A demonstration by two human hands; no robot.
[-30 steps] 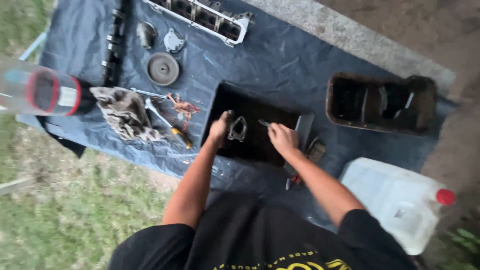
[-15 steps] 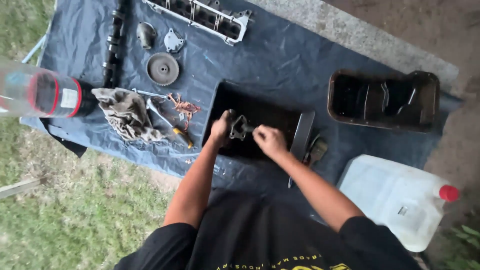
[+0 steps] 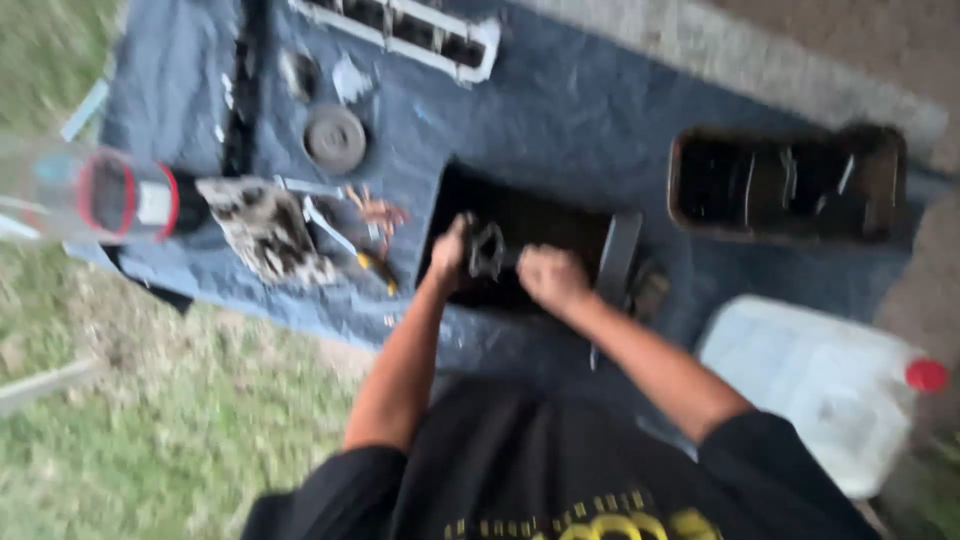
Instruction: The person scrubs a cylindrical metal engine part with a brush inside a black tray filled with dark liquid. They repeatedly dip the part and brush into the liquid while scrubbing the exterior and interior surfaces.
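Note:
The picture is blurred by motion. My left hand [image 3: 450, 250] holds a small dark metal part [image 3: 486, 250] over a black rectangular tray [image 3: 530, 215] that lies on a dark blue tarp [image 3: 570, 110]. Just right of the part, my right hand [image 3: 548, 275] is closed in a fist above the tray's near edge; I cannot tell whether anything is in it. Both forearms reach forward from my black shirt.
A dirty rag [image 3: 265, 230], hand tools [image 3: 340, 235] and a round metal disc [image 3: 335, 138] lie left of the tray. A long metal engine part [image 3: 400, 30] sits at the far edge. A rusty open pan [image 3: 785, 185] and a white jug [image 3: 820, 385] are on the right. Grass borders the tarp on the left.
My right hand has moved left across the tray toward the part in my left hand, and its fingers have closed. The view has shifted and blurred.

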